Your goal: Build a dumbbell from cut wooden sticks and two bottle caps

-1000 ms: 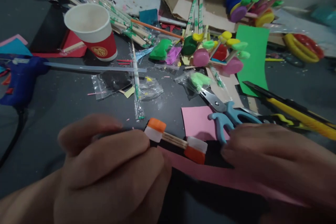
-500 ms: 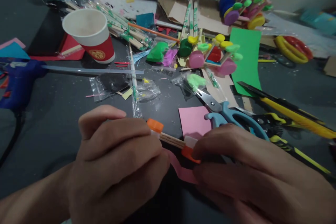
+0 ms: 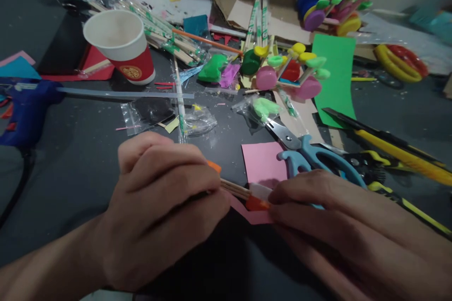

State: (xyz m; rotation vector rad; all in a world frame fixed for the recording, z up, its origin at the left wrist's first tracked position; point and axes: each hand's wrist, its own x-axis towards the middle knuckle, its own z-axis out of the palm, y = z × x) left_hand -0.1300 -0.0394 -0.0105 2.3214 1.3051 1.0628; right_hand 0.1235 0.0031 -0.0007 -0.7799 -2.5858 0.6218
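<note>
Between my hands is a small craft piece made of thin wooden sticks point(image 3: 236, 189) with orange and white bits at both ends. My left hand point(image 3: 165, 211) is closed round its left end, hiding most of the orange part there. Fingers of my right hand point(image 3: 332, 216) pinch the right end by an orange piece point(image 3: 256, 203). A pink paper strip point(image 3: 252, 217) runs below the sticks from one hand to the other, its ends hidden by fingers. Just beyond lies a pink paper square point(image 3: 264, 162), with blue-handled scissors point(image 3: 305, 153) beside it.
A blue glue gun point(image 3: 26, 108) lies at left, near a paper cup point(image 3: 122, 49). Wrapped chopsticks point(image 3: 169, 40), clay models point(image 3: 282, 70) and green paper point(image 3: 334, 80) fill the back. A yellow cutter knife point(image 3: 395, 148) and pliers point(image 3: 374, 167) lie at right.
My left hand has shifted slightly right and covers more of the left orange part. The pink strip has risen closer to the sticks, and my right fingers have moved slightly right.
</note>
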